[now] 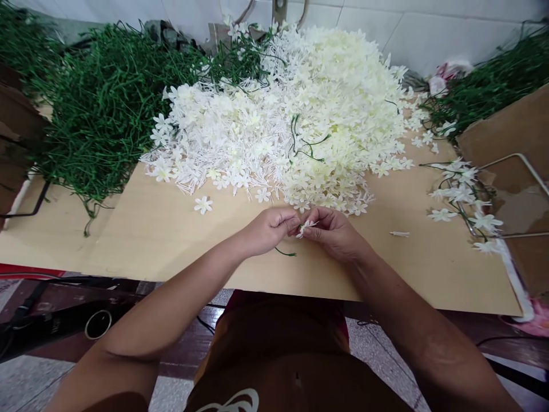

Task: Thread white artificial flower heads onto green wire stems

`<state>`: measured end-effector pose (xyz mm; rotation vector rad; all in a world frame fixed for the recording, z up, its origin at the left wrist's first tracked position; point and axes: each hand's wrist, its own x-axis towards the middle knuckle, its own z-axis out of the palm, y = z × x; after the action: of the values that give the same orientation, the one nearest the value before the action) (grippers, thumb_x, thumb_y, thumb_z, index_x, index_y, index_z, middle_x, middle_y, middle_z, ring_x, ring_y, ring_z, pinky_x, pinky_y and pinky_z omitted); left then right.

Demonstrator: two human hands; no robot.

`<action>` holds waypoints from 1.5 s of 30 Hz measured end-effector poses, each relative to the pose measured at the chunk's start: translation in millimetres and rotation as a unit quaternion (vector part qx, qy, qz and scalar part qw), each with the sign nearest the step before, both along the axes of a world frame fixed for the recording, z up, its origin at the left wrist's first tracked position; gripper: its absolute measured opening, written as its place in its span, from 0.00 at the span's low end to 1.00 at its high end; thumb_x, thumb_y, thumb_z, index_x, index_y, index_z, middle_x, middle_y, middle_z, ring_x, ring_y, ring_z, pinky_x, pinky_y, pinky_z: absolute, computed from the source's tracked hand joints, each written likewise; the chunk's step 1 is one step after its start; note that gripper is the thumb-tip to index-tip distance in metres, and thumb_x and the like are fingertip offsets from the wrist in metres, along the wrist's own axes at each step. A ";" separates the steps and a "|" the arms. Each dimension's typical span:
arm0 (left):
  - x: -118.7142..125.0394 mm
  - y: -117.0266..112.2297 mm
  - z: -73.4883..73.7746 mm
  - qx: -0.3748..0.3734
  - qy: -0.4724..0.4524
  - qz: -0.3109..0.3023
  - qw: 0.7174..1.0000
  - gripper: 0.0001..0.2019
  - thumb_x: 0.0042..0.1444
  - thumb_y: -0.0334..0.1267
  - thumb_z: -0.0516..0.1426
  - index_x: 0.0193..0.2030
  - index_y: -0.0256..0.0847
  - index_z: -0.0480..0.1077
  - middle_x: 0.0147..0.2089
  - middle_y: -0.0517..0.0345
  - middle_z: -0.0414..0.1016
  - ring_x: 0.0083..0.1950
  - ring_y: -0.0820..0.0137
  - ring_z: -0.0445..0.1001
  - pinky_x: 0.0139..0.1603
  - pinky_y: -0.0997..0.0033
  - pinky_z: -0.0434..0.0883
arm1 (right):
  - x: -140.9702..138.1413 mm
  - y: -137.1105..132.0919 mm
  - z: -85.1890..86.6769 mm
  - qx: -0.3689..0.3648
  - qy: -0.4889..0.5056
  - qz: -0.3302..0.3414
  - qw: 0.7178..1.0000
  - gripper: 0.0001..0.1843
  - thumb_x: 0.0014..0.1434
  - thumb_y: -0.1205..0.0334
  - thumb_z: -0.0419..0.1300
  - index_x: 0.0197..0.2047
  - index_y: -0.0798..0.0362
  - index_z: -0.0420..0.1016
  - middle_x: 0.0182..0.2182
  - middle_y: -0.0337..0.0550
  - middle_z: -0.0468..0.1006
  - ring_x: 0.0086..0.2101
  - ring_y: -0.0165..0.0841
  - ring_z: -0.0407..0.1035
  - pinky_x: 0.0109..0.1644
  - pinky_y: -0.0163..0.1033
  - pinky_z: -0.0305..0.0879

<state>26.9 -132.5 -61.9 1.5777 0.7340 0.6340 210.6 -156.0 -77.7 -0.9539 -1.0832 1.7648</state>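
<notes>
Both hands meet at the near-middle of the board (150,234), just in front of the piles.

Left hand (268,229): fingers curled in tight, thumb and forefinger pinched shut, no gap visible. A thin green stem (286,252) hangs out below it and curls over the board. We think the stem runs up into this pinch, but the fingers hide the top end.

Right hand (337,232): also a narrow pinch, fingertips closed on a small white flower (306,227). The petals poke out to the left between the two hands. Both sets of fingertips touch at the flower and sit just above the board, not resting on it.

Around them:
- white pile (240,137) of flowers, straight behind the hands, spilling toward the left
- cream pile (343,97), bigger, touching the white pile on its right; a few green strands lie on top
- green heap (103,103) of stems, far left, overhanging the board edge
- second green heap (493,80), far right corner
- one loose bloom (203,204) on the board, left of the hands, apart from the piles
- small white bit (400,233), right of the right hand
- sprigs (461,194) with flowers on, lying at the right edge across a wire frame (521,163)
- box (510,131), brown card, under that frame
</notes>
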 end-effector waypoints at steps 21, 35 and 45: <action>5.2 -3.2 -0.7 0.049 0.026 0.003 0.998 0.16 0.60 0.42 0.49 0.22 0.41 0.55 0.22 0.64 0.55 0.27 0.73 0.58 0.31 0.72 0.57 | 2.5 2.6 2.2 -0.017 -0.019 0.008 1.000 0.18 0.40 0.56 0.77 0.23 0.52 0.72 0.25 0.34 0.76 0.28 0.26 0.71 0.37 0.37 0.71; 4.5 0.3 0.3 -0.011 -0.010 0.024 1.000 0.23 0.59 0.57 0.52 0.24 0.39 0.61 0.25 0.63 0.59 0.29 0.73 0.60 0.33 0.72 0.60 | -7.5 -2.4 7.9 -0.054 0.026 -0.032 0.998 0.16 0.41 0.56 0.76 0.26 0.50 0.74 0.25 0.33 0.79 0.28 0.26 0.74 0.41 0.36 0.74; 6.1 -3.2 -0.2 -0.017 -0.017 0.041 0.999 0.23 0.61 0.56 0.51 0.26 0.38 0.63 0.27 0.62 0.61 0.30 0.74 0.61 0.34 0.72 0.60 | -13.3 -4.1 8.0 -0.087 0.038 -0.072 0.993 0.18 0.35 0.57 0.78 0.24 0.52 0.73 0.23 0.32 0.78 0.27 0.25 0.73 0.41 0.36 0.73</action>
<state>32.9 -135.7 -62.0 1.5079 0.7846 0.7031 197.3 -160.1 -69.7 -1.0349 -0.8008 1.7821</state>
